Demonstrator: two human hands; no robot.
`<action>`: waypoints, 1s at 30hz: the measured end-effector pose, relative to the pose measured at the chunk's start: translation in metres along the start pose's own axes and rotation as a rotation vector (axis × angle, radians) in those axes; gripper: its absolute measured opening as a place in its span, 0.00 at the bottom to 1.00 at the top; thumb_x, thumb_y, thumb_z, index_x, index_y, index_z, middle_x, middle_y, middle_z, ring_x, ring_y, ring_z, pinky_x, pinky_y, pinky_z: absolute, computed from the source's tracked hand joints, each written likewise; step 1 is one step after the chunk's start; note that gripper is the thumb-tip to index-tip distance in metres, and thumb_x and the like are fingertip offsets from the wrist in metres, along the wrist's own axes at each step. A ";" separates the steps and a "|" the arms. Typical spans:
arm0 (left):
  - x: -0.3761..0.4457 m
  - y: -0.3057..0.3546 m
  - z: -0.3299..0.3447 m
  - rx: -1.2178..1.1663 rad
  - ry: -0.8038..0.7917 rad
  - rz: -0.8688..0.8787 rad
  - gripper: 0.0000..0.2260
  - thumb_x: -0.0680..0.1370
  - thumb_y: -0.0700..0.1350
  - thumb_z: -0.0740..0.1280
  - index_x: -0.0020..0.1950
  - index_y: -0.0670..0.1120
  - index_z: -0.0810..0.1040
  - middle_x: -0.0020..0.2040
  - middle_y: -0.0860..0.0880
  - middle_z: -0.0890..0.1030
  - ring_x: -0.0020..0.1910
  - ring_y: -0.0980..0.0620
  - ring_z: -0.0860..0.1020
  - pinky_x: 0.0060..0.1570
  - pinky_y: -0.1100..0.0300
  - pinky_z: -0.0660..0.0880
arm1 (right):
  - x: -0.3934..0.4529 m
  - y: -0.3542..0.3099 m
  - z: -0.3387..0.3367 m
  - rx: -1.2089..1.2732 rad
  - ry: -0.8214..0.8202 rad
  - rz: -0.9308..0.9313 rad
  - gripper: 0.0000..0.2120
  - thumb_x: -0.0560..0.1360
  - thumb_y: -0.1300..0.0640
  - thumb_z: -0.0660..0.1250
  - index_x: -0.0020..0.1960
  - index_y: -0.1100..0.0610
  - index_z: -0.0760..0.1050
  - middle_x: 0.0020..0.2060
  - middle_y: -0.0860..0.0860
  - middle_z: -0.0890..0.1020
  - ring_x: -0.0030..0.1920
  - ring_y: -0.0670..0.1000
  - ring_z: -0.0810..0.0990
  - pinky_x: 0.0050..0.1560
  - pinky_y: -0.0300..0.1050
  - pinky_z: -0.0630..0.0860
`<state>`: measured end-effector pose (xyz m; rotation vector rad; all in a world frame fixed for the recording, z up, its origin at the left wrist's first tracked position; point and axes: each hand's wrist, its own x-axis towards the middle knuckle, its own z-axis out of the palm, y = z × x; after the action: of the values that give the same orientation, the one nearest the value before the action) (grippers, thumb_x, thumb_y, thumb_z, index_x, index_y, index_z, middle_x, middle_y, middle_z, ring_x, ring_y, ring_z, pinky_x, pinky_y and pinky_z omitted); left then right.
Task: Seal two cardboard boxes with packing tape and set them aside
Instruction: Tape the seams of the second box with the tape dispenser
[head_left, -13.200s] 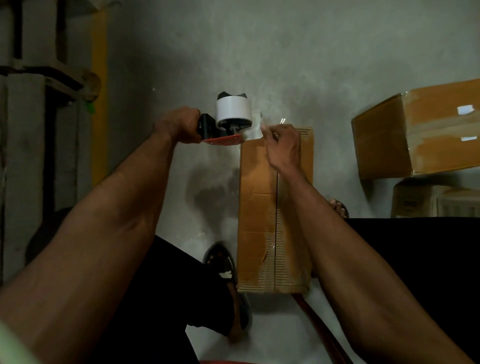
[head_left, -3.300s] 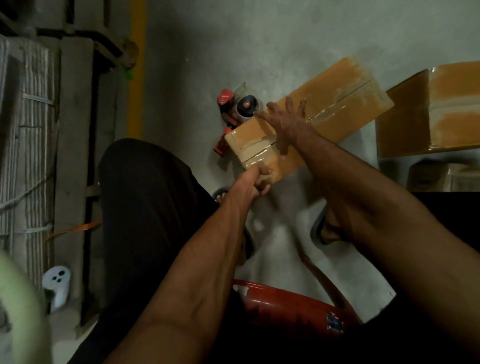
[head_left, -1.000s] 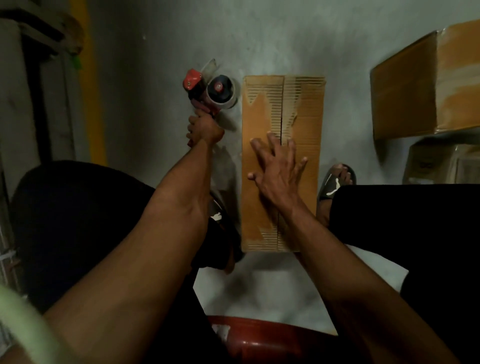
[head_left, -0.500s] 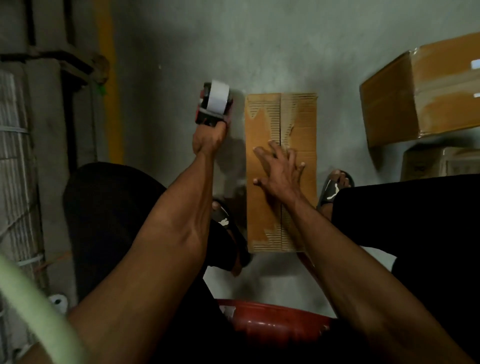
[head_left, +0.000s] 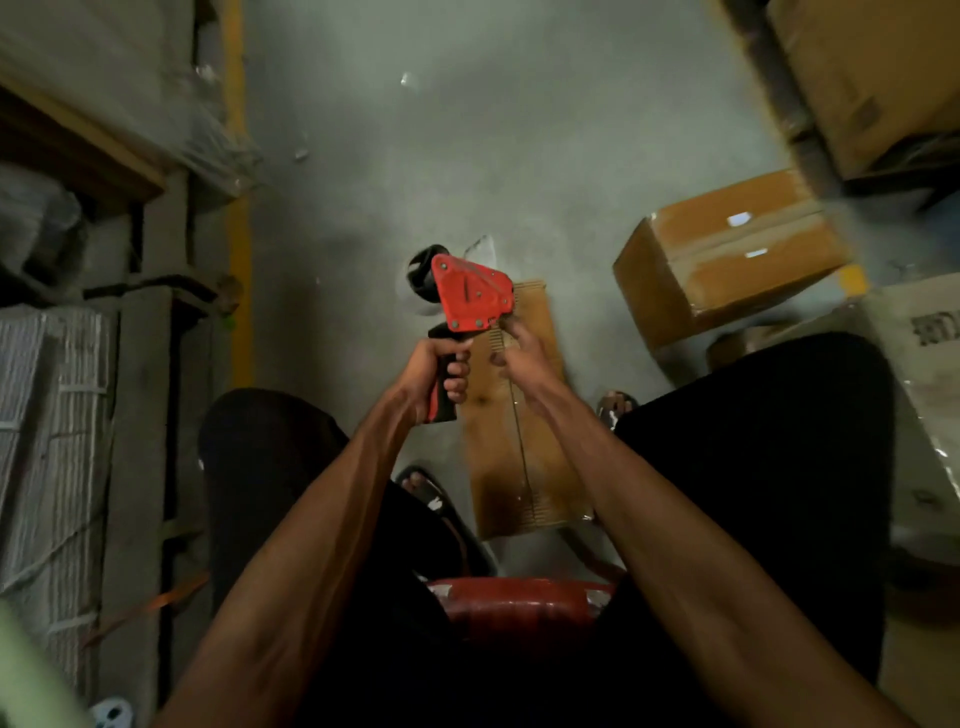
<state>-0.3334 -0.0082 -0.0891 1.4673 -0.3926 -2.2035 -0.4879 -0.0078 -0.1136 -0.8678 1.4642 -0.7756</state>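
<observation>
left hand (head_left: 437, 370) grips tape dispenser (head_left: 470, 297) handle | right hand (head_left: 519, 349) pinching at its front | box (head_left: 519, 447) on floor below

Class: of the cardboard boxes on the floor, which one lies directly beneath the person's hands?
The long narrow box between the feet, under both hands; the bigger taped box sits off to the right.

We saw the red tape dispenser (head_left: 470, 293) raised at frame centre, above the long brown box (head_left: 519, 415) lying flat, seam upward.
</observation>
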 end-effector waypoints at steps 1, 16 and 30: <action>-0.001 -0.002 0.004 0.006 -0.017 0.005 0.12 0.80 0.44 0.61 0.37 0.49 0.67 0.24 0.55 0.63 0.19 0.57 0.59 0.20 0.66 0.57 | -0.006 0.000 -0.005 0.060 0.013 0.007 0.31 0.71 0.75 0.64 0.72 0.58 0.73 0.63 0.49 0.79 0.54 0.46 0.77 0.44 0.34 0.71; 0.009 -0.008 0.016 0.109 -0.026 -0.037 0.13 0.80 0.42 0.59 0.36 0.49 0.66 0.25 0.54 0.62 0.19 0.56 0.57 0.20 0.65 0.56 | -0.028 0.023 -0.034 0.370 0.146 0.485 0.28 0.84 0.39 0.55 0.58 0.62 0.80 0.47 0.55 0.84 0.43 0.59 0.83 0.46 0.56 0.82; 0.020 -0.015 0.011 0.263 0.026 -0.045 0.13 0.79 0.39 0.59 0.35 0.49 0.65 0.26 0.53 0.63 0.21 0.56 0.58 0.24 0.62 0.54 | -0.005 0.025 -0.034 0.427 0.178 0.670 0.08 0.79 0.58 0.62 0.42 0.54 0.76 0.36 0.49 0.77 0.29 0.47 0.65 0.30 0.37 0.61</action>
<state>-0.3536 -0.0065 -0.1079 1.6519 -0.6683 -2.2318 -0.5231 0.0082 -0.1298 0.0329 1.5335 -0.6211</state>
